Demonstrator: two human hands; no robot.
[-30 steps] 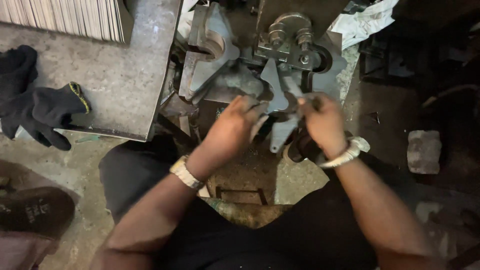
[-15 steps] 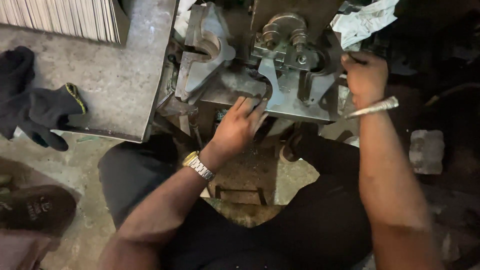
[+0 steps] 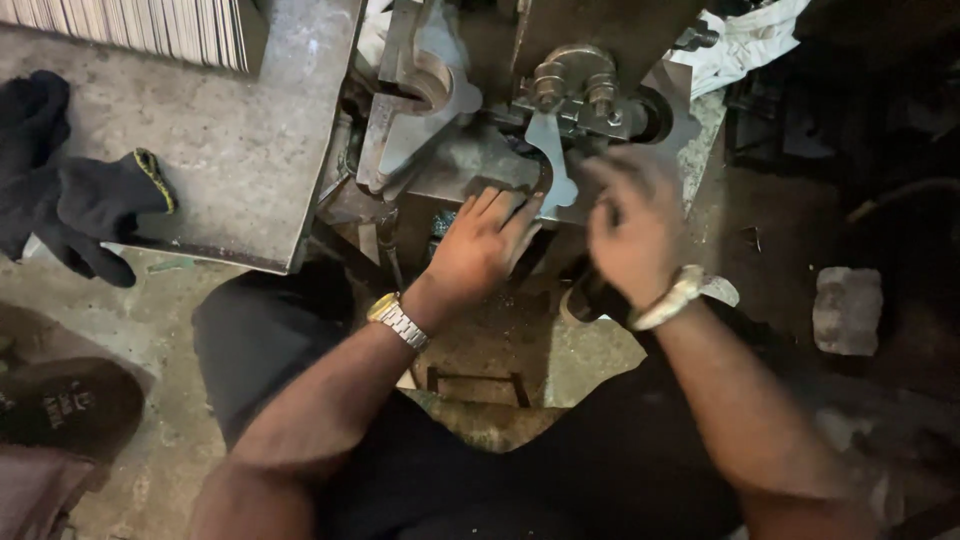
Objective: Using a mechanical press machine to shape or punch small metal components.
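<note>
My left hand lies flat, fingers together, on the grey metal bed of a small press machine, its fingertips at the lower end of a flat curved metal blank. That blank hangs upright under the machine's head with two bolts. My right hand is blurred just right of the blank, fingers loosely curled, and I cannot make out anything in it. There is a watch on my left wrist and a pale bangle on my right.
A second shaped metal part sits on the machine's left side. A grey metal table holds black gloves and a stack of thin sheets. A white rag lies at top right, with a stone block on the floor.
Both hands first held a metal blank at the machine. My right hand then went up to the machine's right side and has now swung back down beside the blank; my left hand stayed.
</note>
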